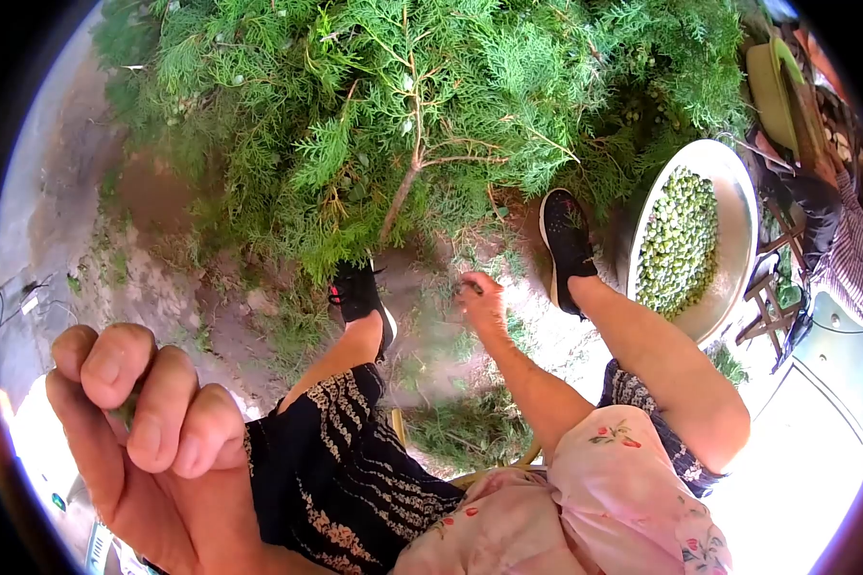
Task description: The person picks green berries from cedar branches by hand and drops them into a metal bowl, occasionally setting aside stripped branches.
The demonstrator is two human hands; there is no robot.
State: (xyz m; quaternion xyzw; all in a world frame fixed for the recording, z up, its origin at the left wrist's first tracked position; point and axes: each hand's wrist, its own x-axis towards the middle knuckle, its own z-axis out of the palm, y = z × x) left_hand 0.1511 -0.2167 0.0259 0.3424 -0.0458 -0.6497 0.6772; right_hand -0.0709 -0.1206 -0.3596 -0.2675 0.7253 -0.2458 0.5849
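Note:
My left hand [153,431] is raised close to the camera at the lower left. Its fingers curl toward the palm, and a small green piece [123,410] shows between them, partly hidden. My right hand [482,295] reaches down between my legs, just above the littered ground. Its fingers are bent together, and whatever they may hold is too small to make out. Ahead of both hands lies a heap of green conifer branches [355,125], with a bare brown stem [401,201] pointing toward me. To the right, a metal basin [738,240] contains many small green cones [679,244].
My black shoes [568,240] rest on either side of the stem. Loose sprigs [470,431] litter the ground near my seat. On the far right, another person's striped sleeve [849,240] shows beside a wooden folding stool [769,297] and a pale hat [772,96].

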